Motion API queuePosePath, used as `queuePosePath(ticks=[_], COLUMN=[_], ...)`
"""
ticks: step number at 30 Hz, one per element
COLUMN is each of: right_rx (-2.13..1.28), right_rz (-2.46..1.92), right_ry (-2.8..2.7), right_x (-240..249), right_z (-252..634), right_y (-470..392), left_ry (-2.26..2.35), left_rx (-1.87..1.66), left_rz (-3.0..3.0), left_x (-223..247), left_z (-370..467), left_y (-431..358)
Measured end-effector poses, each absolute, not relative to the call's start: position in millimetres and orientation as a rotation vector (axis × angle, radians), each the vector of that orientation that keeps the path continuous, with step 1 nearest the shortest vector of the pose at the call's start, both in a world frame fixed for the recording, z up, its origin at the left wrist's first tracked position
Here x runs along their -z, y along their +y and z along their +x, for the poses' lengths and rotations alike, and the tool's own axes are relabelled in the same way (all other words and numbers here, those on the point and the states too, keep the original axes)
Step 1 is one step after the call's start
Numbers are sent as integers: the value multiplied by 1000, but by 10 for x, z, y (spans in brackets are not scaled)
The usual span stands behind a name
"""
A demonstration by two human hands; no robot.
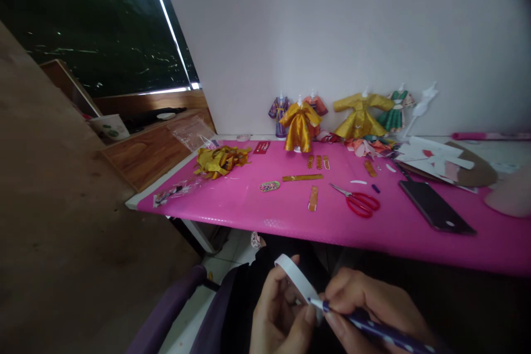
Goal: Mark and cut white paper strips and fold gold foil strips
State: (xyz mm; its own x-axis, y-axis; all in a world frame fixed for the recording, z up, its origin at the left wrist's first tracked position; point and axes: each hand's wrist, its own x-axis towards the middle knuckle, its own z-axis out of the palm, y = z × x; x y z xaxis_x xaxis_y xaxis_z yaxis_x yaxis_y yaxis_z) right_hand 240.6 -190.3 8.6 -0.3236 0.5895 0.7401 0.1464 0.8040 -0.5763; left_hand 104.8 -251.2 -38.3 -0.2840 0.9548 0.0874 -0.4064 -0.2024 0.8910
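White ring (296, 275) sits in the person's left hand (274, 312), grasped between fingers and thumb, below the near edge of the pink table (236, 204). Their right hand (373, 296) pinches a dotted purple pen (375, 329), its pale tip at the band's surface beside the left thumb. Red-handled scissors (349, 195) lie on the tabletop.

This place appears to be a kind of craft workshop, because the pink table (240, 204) carries scissors (362, 204), a heap of yellow scraps (222, 161) and papers (435, 150), while several small dresses (299, 128) stand along the white wall (332, 22), beside one bare mannequin (423, 100).
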Motion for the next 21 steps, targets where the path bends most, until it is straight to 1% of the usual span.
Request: queuePosePath(ticks=[6,21], right_rx=[-577,-565], right_rz=[-516,-528], right_ry=[-1939,-1970], right_x=[-65,-39], right_z=[2471,2476], right_y=[-1898,-1905], left_ry=[958,935], left_rx=[-1693,-1721], left_rz=[840,760], left_x=[385,369], left_z=[1048,1106], left_y=[-2510,-2505])
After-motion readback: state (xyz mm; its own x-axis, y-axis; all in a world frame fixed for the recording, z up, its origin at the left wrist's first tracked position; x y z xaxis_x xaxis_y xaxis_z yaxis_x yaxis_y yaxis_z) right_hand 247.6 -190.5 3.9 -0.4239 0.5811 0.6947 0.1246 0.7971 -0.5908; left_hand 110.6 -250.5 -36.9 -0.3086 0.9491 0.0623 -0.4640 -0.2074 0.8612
